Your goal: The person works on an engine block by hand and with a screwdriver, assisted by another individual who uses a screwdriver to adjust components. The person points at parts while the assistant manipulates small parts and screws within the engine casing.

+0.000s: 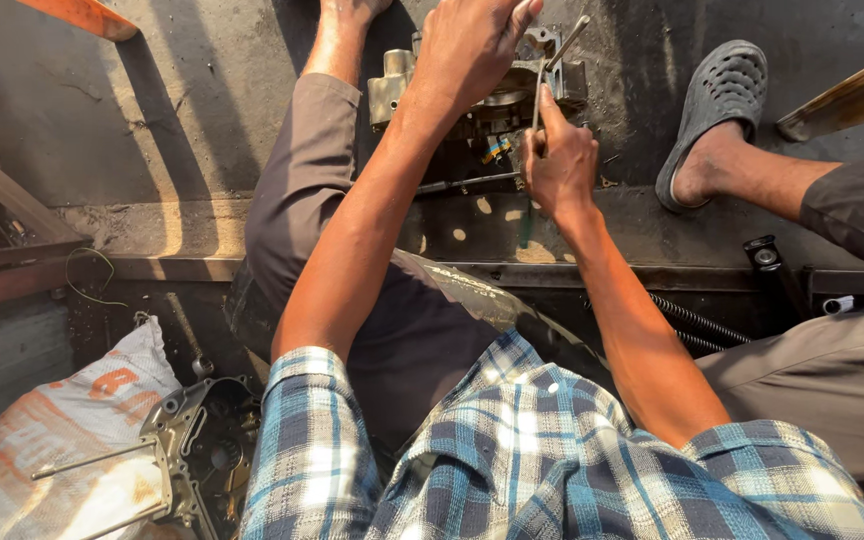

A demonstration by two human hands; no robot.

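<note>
A grimy metal engine casing (392, 92) sits on the dark floor between my legs. My left hand (472, 45) presses down on top of it, fingers curled over its upper edge. My right hand (558, 160) is closed around a thin metal rod tool (550, 70) that slants up and right into the casing. A second long rod (462, 183) lies across the floor just under my right hand.
My right foot in a dark perforated sandal (717, 100) rests on the floor at upper right. A metal engine cover (192, 450) lies on a white and orange sack (62, 430) at lower left. A coiled spring (697, 320) and metal beams (12, 270) lie along a ledge.
</note>
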